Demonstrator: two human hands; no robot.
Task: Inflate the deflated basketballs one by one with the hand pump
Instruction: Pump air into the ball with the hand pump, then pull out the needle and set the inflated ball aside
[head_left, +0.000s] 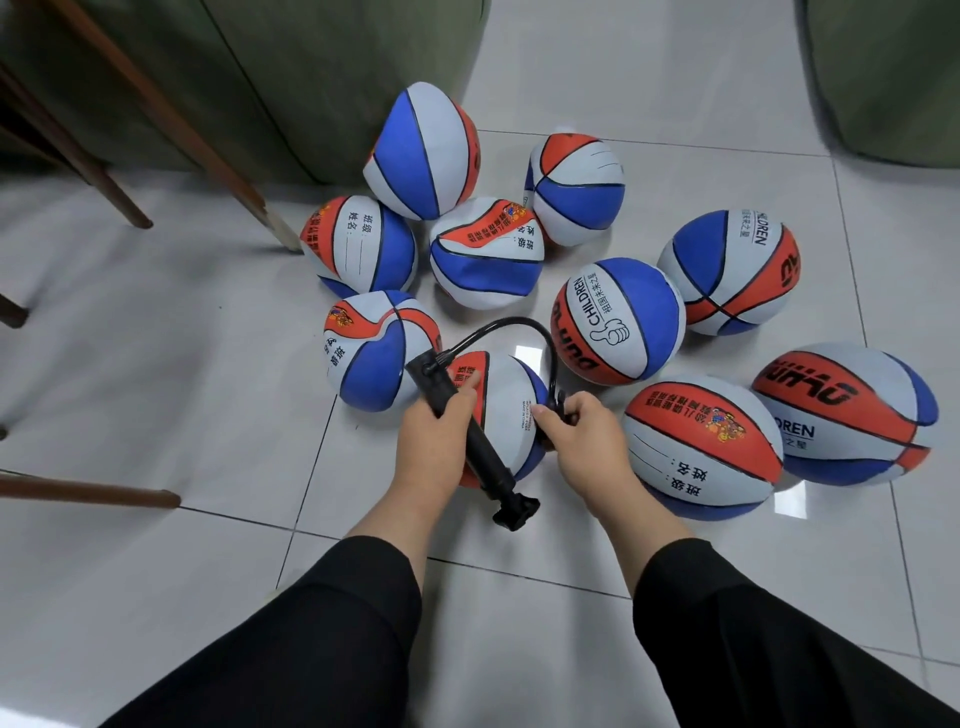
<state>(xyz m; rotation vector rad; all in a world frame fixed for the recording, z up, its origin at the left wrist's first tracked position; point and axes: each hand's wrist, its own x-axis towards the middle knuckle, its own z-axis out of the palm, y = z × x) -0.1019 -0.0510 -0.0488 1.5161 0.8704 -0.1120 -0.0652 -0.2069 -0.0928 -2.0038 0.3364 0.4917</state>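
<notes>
Left hand grips pump; right hand pinches hose tip at nearest ball. Step: seating needle; next, likely pumping strokes.

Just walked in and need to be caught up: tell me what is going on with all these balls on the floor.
A person is working through a cluster of limp, dented basketballs on the tiled floor. The left hand grips the barrel of a black hand pump, and the right hand holds the end of the pump's hose against the nearest basketball, at its right side. The pump handle hangs free, so no stroke is under way.
</notes>
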